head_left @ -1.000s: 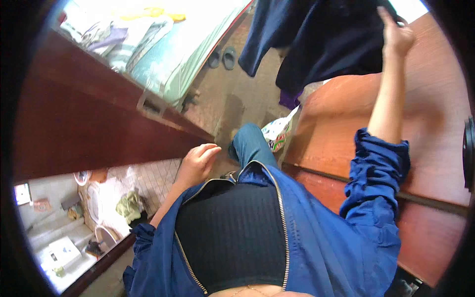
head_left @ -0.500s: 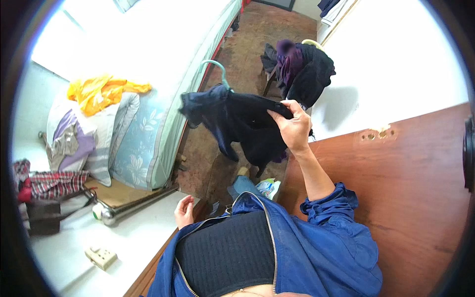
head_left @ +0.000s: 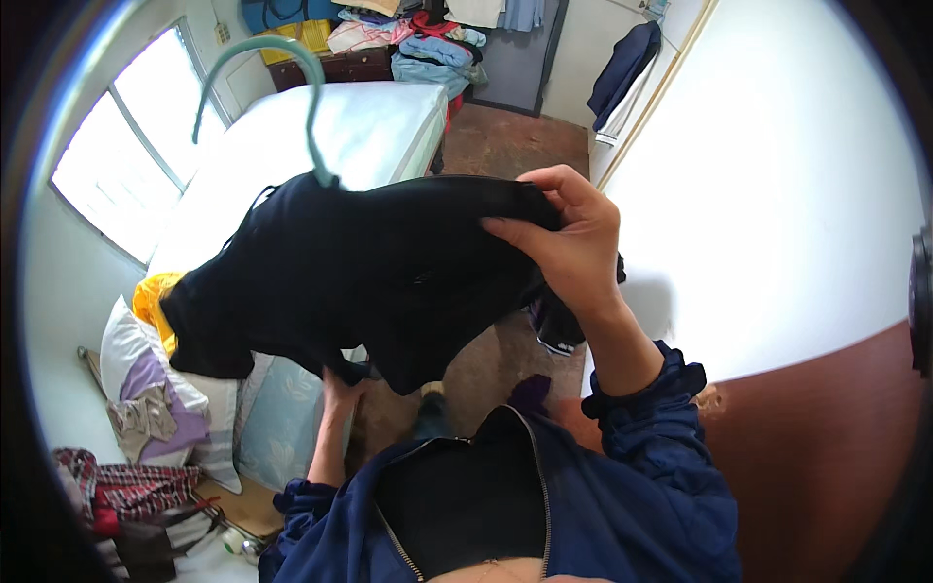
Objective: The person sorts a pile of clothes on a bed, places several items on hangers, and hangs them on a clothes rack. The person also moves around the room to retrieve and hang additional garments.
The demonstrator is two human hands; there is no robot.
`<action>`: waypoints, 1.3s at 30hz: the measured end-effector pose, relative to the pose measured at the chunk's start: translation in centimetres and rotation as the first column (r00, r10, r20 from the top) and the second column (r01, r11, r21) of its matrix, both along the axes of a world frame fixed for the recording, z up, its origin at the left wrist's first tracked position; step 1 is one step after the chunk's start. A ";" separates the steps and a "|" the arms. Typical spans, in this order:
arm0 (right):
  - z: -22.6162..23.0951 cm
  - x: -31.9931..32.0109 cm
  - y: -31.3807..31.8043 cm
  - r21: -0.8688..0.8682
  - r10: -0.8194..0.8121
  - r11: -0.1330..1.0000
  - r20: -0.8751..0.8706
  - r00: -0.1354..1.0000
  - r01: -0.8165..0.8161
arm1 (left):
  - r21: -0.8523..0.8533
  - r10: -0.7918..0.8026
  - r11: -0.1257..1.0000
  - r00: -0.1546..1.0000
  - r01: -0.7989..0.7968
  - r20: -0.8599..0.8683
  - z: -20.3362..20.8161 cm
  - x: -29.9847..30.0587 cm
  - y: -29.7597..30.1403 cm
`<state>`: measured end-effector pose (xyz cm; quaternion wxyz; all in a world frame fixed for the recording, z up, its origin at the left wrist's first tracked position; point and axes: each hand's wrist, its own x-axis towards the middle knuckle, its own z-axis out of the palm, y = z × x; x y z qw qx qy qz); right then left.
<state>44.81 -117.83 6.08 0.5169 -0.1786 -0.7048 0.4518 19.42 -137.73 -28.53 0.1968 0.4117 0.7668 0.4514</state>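
A black garment (head_left: 379, 272) hangs spread out in front of me on a pale green hanger (head_left: 316, 107), its hook pointing up. My right hand (head_left: 578, 238) pinches the garment's right shoulder between thumb and fingers. Below the lower left edge of the cloth is my left hand (head_left: 342, 392). Its fingers are hidden behind the black fabric, so their grip does not show.
A bed with a bare pale mattress (head_left: 360, 117) lies ahead on the left, with folded clothes (head_left: 437, 53) piled beyond it. At left are a yellow cloth (head_left: 155, 301), pillows (head_left: 219, 437) and a plaid cloth (head_left: 146, 491). A reddish-brown wooden panel (head_left: 816, 447) stands at right.
The black garment on its hanger has come up and closer, held by my right hand. My left hand has moved forward from beside my body to the garment's lower edge. My view has tilted up.
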 end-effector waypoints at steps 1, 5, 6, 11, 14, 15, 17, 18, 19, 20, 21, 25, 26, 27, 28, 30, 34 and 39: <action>0.3 -1.3 1.2 0.035 0.019 0.999 0.004 1.000 -0.019 | -0.045 -0.042 0.998 0.999 0.042 -0.016 0.1 -0.3 2.9; -0.3 -6.6 6.2 0.119 0.007 0.993 0.010 1.000 -0.008 | -0.072 -0.219 0.966 0.930 0.250 0.295 1.4 -0.4 11.2; 0.1 -7.4 8.0 0.127 0.013 0.992 -0.006 1.000 -0.012 | -0.082 -0.237 0.952 0.881 0.294 0.408 3.4 -0.8 12.0; 0.7 -10.9 19.9 0.122 -0.148 0.982 -0.004 0.989 0.147 | -0.034 -0.225 0.900 0.529 0.435 0.818 10.8 -1.7 20.4; 0.0 -9.9 27.8 0.056 -0.307 0.950 0.000 0.952 0.306 | -0.133 -0.058 0.916 0.451 0.379 0.891 14.6 -2.7 26.8; -0.4 -9.2 30.6 0.022 -0.375 0.927 -0.003 0.927 0.375 | -0.159 -0.013 0.915 0.422 0.371 0.907 14.7 -3.1 29.5; -1.0 -7.6 35.9 -0.016 -0.499 0.867 0.018 0.867 0.499 | -0.200 0.054 0.916 0.386 0.349 0.921 14.4 -4.4 34.6; -1.6 -6.7 38.9 -0.076 -0.541 0.838 0.026 0.841 0.541 | -0.180 0.056 0.924 0.344 0.338 0.937 13.6 -5.4 37.2; -1.9 -5.9 42.0 -0.090 -0.579 0.811 0.028 0.815 0.578 | -0.159 0.058 0.932 0.301 0.326 0.952 12.8 -6.5 39.8; -2.5 -4.9 45.1 -0.099 -0.621 0.777 0.035 0.783 0.621 | -0.137 0.055 0.937 0.250 0.322 0.967 11.8 -7.4 42.8; -3.3 -3.6 48.6 -0.095 -0.655 0.748 0.051 0.754 0.656 | 0.049 -0.048 0.922 -0.012 0.383 0.999 13.0 -8.1 45.6; -5.4 0.0 60.0 -0.068 -0.765 0.600 0.244 0.596 0.797 | 0.134 -0.638 0.541 0.302 0.830 0.708 15.9 -8.8 58.9; -6.5 0.9 63.0 -0.053 -0.790 0.544 0.302 0.533 0.837 | 0.038 -0.668 0.521 0.379 0.853 0.640 17.2 -7.7 62.6; -7.6 1.2 65.6 -0.024 -0.808 0.498 0.352 0.473 0.867 | -0.047 -0.637 0.548 0.454 0.835 0.623 16.7 -7.7 65.8; -8.5 1.8 67.8 -0.001 -0.796 0.471 0.430 0.426 0.882 | -0.130 -0.606 0.573 0.526 0.809 0.596 16.3 -7.8 69.1; -10.1 2.7 70.2 -0.089 -0.727 0.503 0.494 0.476 0.860 | 0.007 -0.591 0.567 0.401 0.824 0.700 19.4 -7.7 73.8; -10.3 2.4 73.6 -0.303 -0.599 0.557 0.499 0.626 0.774 | 0.050 -0.388 0.717 0.339 0.695 0.857 23.0 -8.2 81.9; -11.3 1.3 80.2 -0.352 -0.554 0.546 0.529 0.643 0.760 | 0.072 -0.466 0.616 0.289 0.784 0.836 21.9 -8.3 93.7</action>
